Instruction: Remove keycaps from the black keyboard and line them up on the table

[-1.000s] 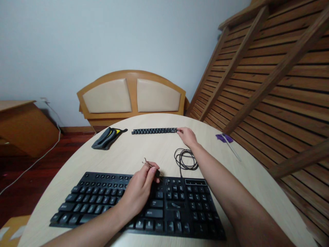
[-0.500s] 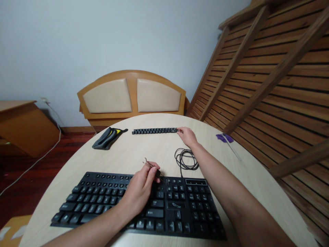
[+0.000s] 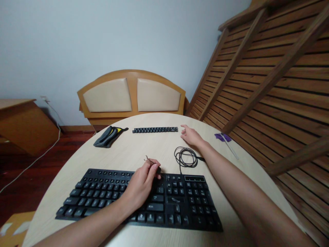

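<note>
Across the bottom of the frame, a black keyboard is set on the pale worktop; bare key mounts are exposed in its upper-left rows. Over its middle, the left hand is closed, and a thin wire tool is gripped between thumb and fingers, its bent prongs pointed up and left. Beyond the keyboard, right of centre, the cable is coiled. Farther right, a white stick is laid across a purple cloth. At centre left, a dark pouch is seen. The right hand is held partly open, nothing visible in its grasp, its fingertips just beside the right end of a straight row of keycaps. Behind the worktop, a padded headboard is stood against the wall.
</note>
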A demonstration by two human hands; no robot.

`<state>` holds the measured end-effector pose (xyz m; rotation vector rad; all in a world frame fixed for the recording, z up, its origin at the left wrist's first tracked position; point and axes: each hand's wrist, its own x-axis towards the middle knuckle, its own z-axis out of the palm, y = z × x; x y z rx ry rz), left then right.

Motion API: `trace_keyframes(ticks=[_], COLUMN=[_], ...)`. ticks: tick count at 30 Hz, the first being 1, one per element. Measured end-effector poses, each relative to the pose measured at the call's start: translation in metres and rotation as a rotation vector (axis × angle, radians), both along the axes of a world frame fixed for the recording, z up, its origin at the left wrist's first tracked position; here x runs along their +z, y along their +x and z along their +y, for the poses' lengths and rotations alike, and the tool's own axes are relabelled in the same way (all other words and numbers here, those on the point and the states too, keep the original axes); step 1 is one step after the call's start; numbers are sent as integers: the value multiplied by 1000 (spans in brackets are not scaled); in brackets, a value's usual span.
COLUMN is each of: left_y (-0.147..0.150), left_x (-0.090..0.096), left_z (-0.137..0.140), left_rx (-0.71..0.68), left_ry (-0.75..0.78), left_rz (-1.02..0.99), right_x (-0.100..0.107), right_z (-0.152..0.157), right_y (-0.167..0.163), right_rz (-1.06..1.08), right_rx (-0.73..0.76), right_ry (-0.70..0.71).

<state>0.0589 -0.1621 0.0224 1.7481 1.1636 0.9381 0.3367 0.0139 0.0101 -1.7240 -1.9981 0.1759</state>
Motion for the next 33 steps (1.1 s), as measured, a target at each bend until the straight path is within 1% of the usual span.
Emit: trace_keyframes(ticks=[3, 7, 8, 10, 11, 14, 16, 19, 24, 28, 33], left_y=[0, 0, 0, 0, 0, 0, 0, 0, -2, -2, -1], left_x=[2, 2, 2, 2, 2, 4, 4, 4, 4, 10, 15], left_z=[-1, 0, 0, 0, 0, -1, -2, -2, -5, -10, -16], left_rx=[-23, -20, -21, -31, -38, -46, -49, -46, -47, -27, -16], left_ry=[23, 49, 54, 64, 69, 75, 75, 80, 101, 148, 143], left_rz=[-1, 17, 24, 37, 44, 60, 67, 83, 119, 190, 263], right_x=[19, 38, 41, 43, 44, 41, 37, 31, 25, 21, 18], right_z=[-32, -93, -110, -139, -152, -178, -186, -189, -189, -191, -193], right_y=[-7, -28, -33, -41, -44, -45, -43, -39, -42, -47, -52], right_rz=[-11, -17, -16, 3, 12, 57, 88, 110, 126, 134, 155], right_rx=[39, 163, 209, 361, 411, 540, 613, 652, 627, 599, 606], right_ry=[2, -7, -16, -29, -35, -86, -132, -170, -161, -131, -95])
